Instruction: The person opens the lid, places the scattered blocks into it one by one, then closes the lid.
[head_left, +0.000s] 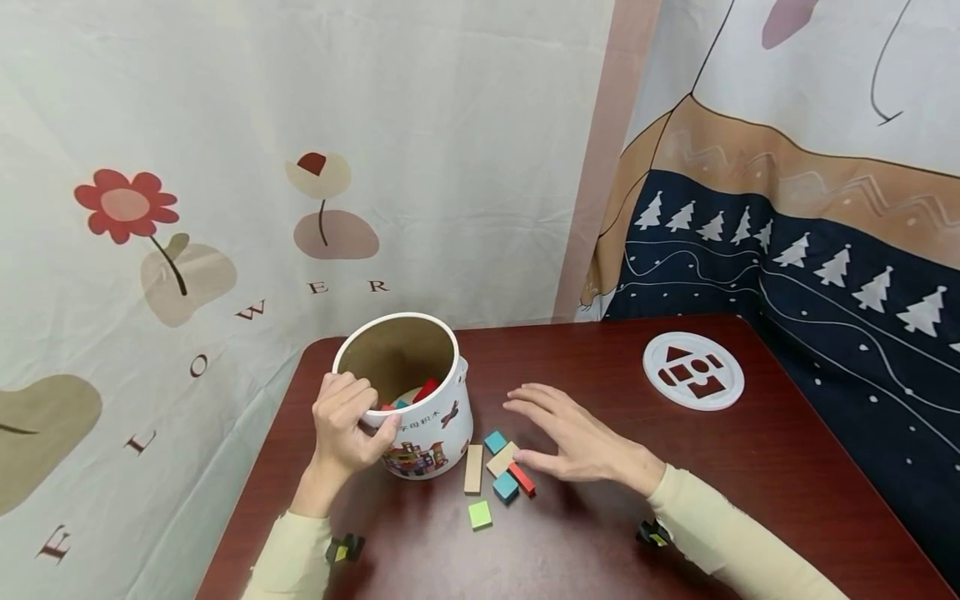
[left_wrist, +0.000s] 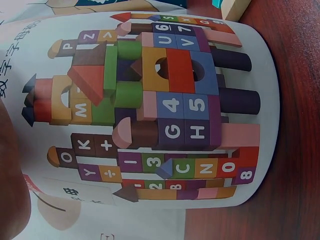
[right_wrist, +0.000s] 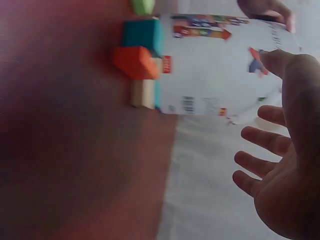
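A white bucket (head_left: pixel 442 429) printed with a block castle stands at the left of the table, red and blue pieces showing inside it. My left hand (head_left: pixel 347 417) grips its near rim, the thumb outside. To the bucket's right lie several toy blocks: a blue block (head_left: pixel 506 487), another blue block (head_left: pixel 495 442), a red block (head_left: pixel 522 479), a light green block (head_left: pixel 480 515), and two plain wooden blocks, one a long wooden block (head_left: pixel 473 469). Above and right of them hovers my right hand (head_left: pixel 581 437), fingers spread, holding nothing. The left wrist view mostly shows the bucket's printed side (left_wrist: pixel 175 110).
A white round lid (head_left: pixel 693 400) with shape cutouts lies at the right rear of the dark red table (head_left: pixel 600 533). Printed curtains (head_left: pixel 480 167) hang behind the table and along its right side.
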